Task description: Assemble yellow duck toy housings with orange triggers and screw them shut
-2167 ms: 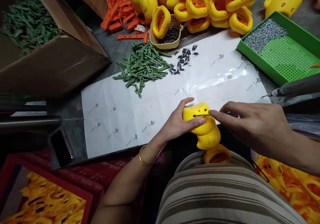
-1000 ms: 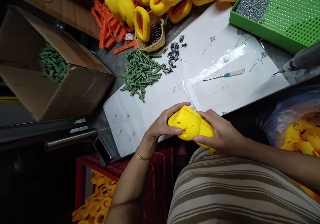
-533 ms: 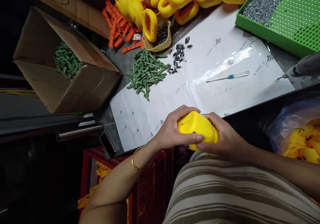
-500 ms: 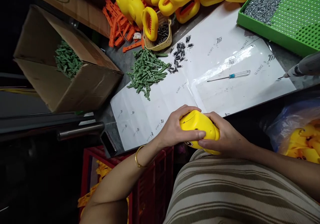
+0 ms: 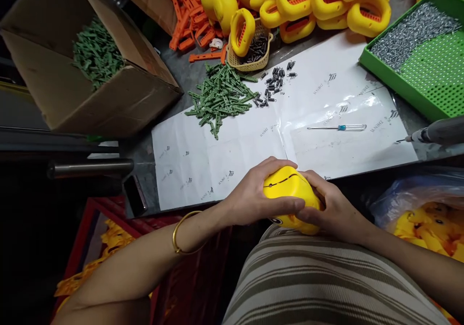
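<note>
- Head view, hands: L hand [image 5: 252,197] has its fingers wrapped round one end of a yellow toy [image 5: 292,187], thumb laid flat across the side; gold bracelet [image 5: 176,238] on that forearm, near the wrist.
- R hand [image 5: 337,209] has its fingers curled round the other end, thumb tip just beside L thumb tip.
- Toy's position: held btwn both hands above the lap, by the table's near edge; dark seam line up top, part of an eye showing low on L side.
- Table [image 5: 144,151] middle: white sheet [image 5: 217,160] w/ printed marks; screwdriver [image 5: 351,127] w/ clear handle & blue collar lies on it, beyond R hand.
- Farther back: pile of green clips [image 5: 224,95], w/ loose black springs [image 5: 278,81] just R of it; small basket [image 5: 250,66] behind, dark pcs inside.
- Back of table: orange parts [image 5: 184,13] on L, yellow duck bodies [image 5: 221,6] next to them.
- R side: green tray [image 5: 402,90] w/ silver screws [image 5: 416,32]; tip of a grey power tool [image 5: 442,131] below; plastic bag [image 5: 384,201] of yellow pcs lower down.
- L side: cardboard box [image 5: 119,102] w/ more green pcs; phone [image 5: 135,194] near table's edge; red crate [image 5: 119,217] below.
</note>
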The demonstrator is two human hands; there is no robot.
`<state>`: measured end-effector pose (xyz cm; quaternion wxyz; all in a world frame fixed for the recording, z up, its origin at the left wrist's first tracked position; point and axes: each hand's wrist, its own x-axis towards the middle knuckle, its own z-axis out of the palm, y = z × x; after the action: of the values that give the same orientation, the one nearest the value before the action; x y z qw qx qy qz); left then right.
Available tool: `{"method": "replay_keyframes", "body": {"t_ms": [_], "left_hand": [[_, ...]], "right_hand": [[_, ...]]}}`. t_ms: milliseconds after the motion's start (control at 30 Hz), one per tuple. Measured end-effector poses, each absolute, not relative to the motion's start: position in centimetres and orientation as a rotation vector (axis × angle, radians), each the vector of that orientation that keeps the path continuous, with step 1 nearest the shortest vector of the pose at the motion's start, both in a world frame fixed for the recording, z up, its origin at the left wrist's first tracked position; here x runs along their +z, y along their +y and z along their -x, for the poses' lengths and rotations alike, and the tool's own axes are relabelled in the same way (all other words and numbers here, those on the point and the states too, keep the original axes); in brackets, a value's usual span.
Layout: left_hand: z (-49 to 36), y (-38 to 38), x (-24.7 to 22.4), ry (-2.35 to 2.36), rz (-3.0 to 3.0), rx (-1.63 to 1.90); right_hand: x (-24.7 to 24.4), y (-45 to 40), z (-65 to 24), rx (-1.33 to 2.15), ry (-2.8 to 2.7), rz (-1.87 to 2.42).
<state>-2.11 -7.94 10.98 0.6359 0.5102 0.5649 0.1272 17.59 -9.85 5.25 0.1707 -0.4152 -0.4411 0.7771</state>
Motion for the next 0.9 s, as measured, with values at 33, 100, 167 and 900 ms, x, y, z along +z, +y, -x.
{"method": "replay_keyframes", "body": {"t_ms": [33, 100, 167, 900], "left_hand": [[2.0, -7.7, 10.5, 1.296, -1.161, 0.299], [2.0, -7.1, 9.2, 1.293, -1.127, 0.313], [2.2, -6.4, 7.7, 1.274, -1.078, 0.345], [-1.2, -11.4, 6.9, 1.465, -0.976, 0.838]], "right_hand": [[4.7, -9.8, -17.4, 2.199, -1.244, 1.180], [3.4, -9.6, -17.1, 2.187, -1.175, 1.194], [2.2, -8.9, -16.8, 2.171, -1.084, 1.218], [3.8, -5.0, -15.3, 1.753, -1.169, 1.395]]}}
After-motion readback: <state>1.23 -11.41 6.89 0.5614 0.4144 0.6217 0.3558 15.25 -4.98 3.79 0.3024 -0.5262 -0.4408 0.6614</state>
